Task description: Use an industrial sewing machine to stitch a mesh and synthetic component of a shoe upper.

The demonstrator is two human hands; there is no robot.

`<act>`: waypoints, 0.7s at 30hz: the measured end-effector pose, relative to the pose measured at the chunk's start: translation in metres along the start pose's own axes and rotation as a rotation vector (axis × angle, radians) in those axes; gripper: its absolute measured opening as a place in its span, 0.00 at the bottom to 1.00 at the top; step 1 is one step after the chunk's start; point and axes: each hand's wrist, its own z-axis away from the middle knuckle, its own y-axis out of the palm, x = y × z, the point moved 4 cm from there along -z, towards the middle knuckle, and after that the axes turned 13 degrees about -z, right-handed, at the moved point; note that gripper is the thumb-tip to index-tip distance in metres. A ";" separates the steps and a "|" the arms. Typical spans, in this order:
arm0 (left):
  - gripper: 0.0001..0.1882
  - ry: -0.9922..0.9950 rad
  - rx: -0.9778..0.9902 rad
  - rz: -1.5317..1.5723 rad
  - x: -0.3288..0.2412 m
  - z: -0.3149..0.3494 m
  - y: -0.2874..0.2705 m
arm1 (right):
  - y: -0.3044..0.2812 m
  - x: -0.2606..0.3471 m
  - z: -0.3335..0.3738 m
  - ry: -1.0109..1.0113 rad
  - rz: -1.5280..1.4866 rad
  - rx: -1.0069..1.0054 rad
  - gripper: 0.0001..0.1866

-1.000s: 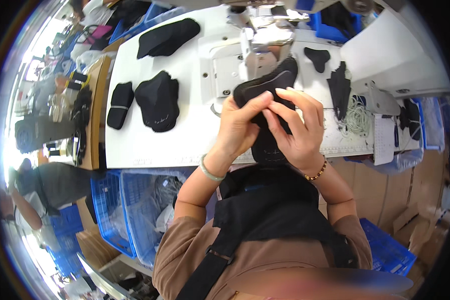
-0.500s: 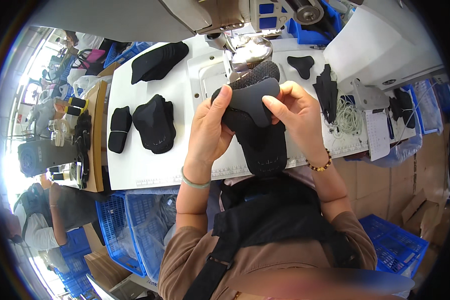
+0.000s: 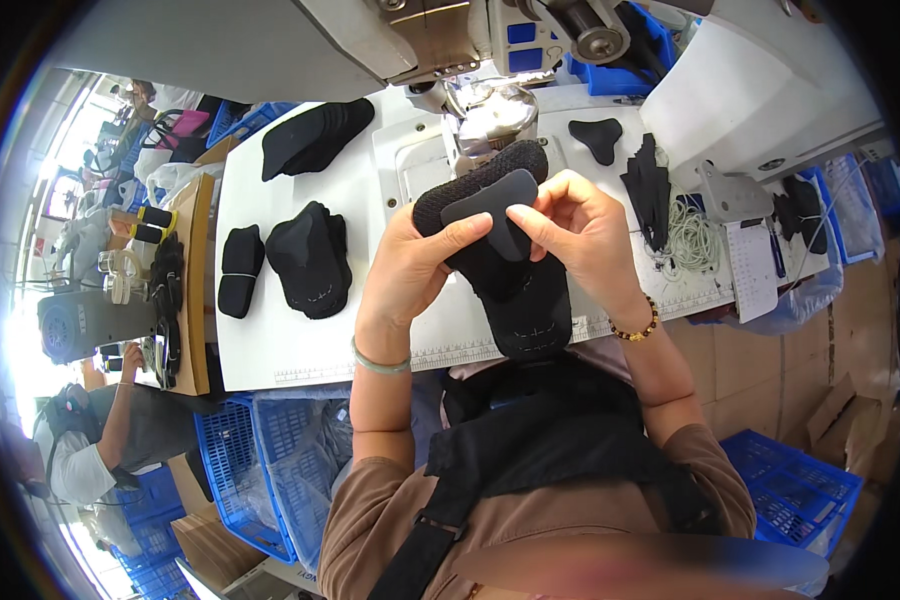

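My left hand [image 3: 407, 262] is closed round the left side of a black fabric piece [image 3: 528, 312] with a textured mesh end, its thumb lying across a smooth dark grey three-lobed patch [image 3: 498, 205]. The patch rests against the fabric's upper part. At the patch's right side my right hand [image 3: 588, 235] is closed, thumb on the patch and fingers curled behind, so their grip is partly hidden. The fabric's lower end, marked with pale stitches, hangs toward the table's front edge. Beyond my hands stands the sewing machine's shiny metal arm end [image 3: 495, 110].
Stacked black pieces [image 3: 310, 260], a banded black bundle [image 3: 239, 272] and another black stack [image 3: 317, 138] lie left on the white table [image 3: 370, 340]. To the right are a loose black patch [image 3: 597, 140], black strips [image 3: 647, 190] and tangled cord [image 3: 692, 240]. Blue crates [image 3: 232, 470] stand below.
My left thumb has come down from the upper edge onto the middle of the grey patch. The patch and mesh end have tilted, their right side higher. My right hand has shifted slightly left.
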 end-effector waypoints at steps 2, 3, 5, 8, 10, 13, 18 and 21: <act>0.12 -0.002 -0.021 -0.016 0.000 0.000 -0.001 | 0.000 -0.001 0.000 0.012 -0.006 0.003 0.08; 0.12 -0.010 -0.022 -0.017 0.001 -0.001 -0.001 | 0.000 -0.001 0.000 0.015 -0.011 0.007 0.08; 0.12 -0.001 -0.032 -0.033 0.001 -0.001 -0.002 | 0.001 -0.003 0.000 0.027 -0.016 0.001 0.08; 0.11 0.003 -0.021 -0.045 0.000 -0.001 -0.002 | 0.001 -0.003 0.000 0.029 -0.024 0.002 0.08; 0.11 0.011 -0.019 -0.045 0.000 0.000 -0.002 | 0.001 -0.003 0.000 0.027 -0.026 0.003 0.08; 0.13 0.028 -0.012 -0.041 -0.001 0.000 -0.001 | 0.001 -0.002 0.000 0.027 -0.020 0.004 0.08; 0.12 0.058 -0.023 -0.096 -0.004 -0.001 0.001 | 0.001 -0.002 -0.001 0.017 -0.026 0.000 0.09; 0.12 0.081 -0.046 -0.202 -0.008 -0.002 0.001 | -0.003 -0.003 0.000 0.005 0.028 0.041 0.10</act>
